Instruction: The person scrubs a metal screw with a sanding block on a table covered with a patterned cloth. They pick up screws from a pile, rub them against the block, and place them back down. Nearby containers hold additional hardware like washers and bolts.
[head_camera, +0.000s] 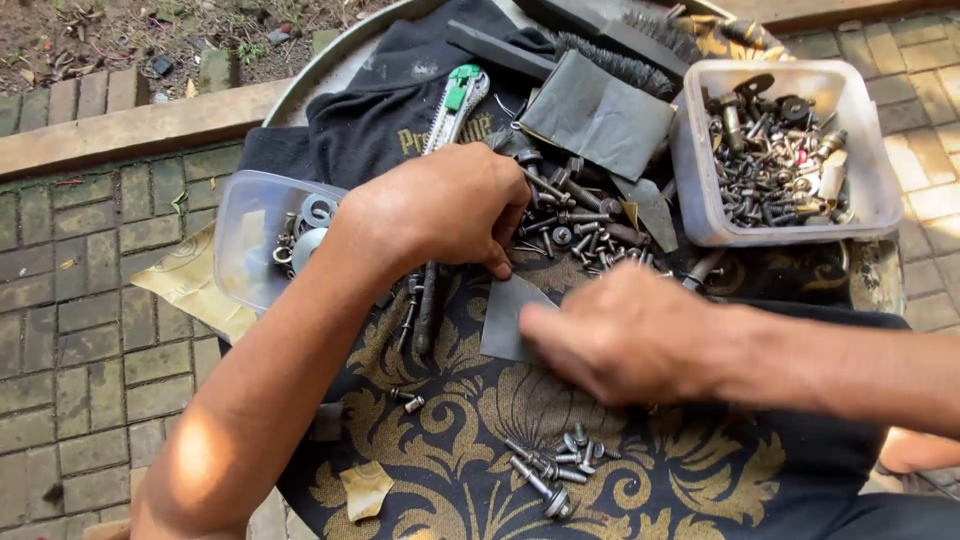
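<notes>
Our left hand (440, 205) curls, fingertips pinching into the loose bolts (585, 225); our right hand (625, 335), blurred, grip unclear, crosses the patterned cloth (450, 440) beside the plastic tub (780, 150).

right hand (625, 340) motion-blurred, left fingertips (497, 262) hidden among bolts (580, 225)
</notes>
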